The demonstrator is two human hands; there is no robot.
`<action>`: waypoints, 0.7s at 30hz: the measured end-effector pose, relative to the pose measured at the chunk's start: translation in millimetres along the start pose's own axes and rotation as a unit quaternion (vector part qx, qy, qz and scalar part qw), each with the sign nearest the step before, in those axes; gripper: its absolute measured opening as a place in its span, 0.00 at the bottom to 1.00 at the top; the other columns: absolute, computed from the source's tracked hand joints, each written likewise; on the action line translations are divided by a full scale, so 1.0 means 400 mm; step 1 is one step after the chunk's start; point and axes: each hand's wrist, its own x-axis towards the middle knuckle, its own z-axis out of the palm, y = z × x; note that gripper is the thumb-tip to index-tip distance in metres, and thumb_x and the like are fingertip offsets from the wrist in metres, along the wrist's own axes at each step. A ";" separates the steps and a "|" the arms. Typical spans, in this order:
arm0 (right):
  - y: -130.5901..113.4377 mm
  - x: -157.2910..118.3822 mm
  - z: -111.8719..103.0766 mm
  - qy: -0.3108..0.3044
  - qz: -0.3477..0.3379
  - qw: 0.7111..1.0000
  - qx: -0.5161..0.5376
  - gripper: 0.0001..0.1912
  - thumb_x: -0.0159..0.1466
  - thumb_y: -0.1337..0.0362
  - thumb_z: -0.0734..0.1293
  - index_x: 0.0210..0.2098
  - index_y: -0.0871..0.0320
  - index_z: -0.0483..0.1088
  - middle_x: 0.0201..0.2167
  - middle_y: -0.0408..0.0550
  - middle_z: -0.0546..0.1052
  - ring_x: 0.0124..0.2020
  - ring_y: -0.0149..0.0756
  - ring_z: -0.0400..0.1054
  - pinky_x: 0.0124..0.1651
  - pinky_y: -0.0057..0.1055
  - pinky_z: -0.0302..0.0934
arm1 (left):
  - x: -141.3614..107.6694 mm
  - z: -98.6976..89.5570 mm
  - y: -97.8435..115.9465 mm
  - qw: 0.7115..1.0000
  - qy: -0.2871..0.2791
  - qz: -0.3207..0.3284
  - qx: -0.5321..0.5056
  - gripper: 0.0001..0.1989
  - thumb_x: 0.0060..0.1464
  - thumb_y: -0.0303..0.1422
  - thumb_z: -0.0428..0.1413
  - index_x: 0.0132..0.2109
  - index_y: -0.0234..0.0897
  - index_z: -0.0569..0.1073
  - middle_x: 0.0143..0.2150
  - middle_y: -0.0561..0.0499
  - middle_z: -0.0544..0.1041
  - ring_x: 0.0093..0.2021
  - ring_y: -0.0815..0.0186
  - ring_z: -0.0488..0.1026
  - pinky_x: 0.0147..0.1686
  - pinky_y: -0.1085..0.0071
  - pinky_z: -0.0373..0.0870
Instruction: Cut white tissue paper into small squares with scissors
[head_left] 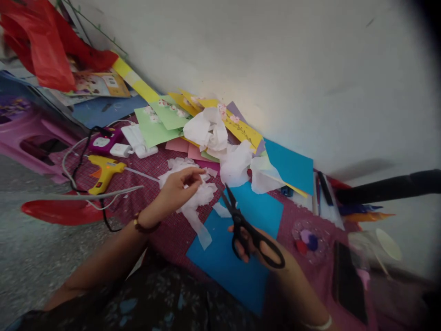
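Observation:
My right hand (pixel 251 241) holds a pair of black scissors (pixel 237 218) by the handles. The blades are slightly parted and point up and left. My left hand (pixel 181 188) hovers over a heap of crumpled white tissue paper (pixel 200 195), its fingers bent and a little apart, with nothing visible in them. Under the scissors lies a blue sheet of card (pixel 234 266). A small white paper scrap (pixel 221 210) rests on it near the blade tips. More crumpled white paper (pixel 236 163) sits behind the blades.
A yellow glue gun (pixel 105 172) lies at left beside a purple power strip (pixel 106 141) with cables. Green cards (pixel 151 126) and yellow cards (pixel 244 131) lean by the wall. A clear dish (pixel 312 241) with coloured pieces and a dark phone (pixel 349 280) are at right.

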 end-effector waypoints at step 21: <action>0.091 -0.091 -0.022 0.127 0.005 0.990 0.058 0.34 0.61 0.37 0.61 0.56 0.55 0.68 0.32 0.49 0.71 0.28 0.37 0.65 0.34 0.35 0.62 | -0.198 0.015 -0.076 0.879 -0.229 0.212 0.360 0.12 0.59 0.27 0.54 0.45 0.48 0.78 0.62 0.50 0.71 0.66 0.54 0.60 0.68 0.48 0.40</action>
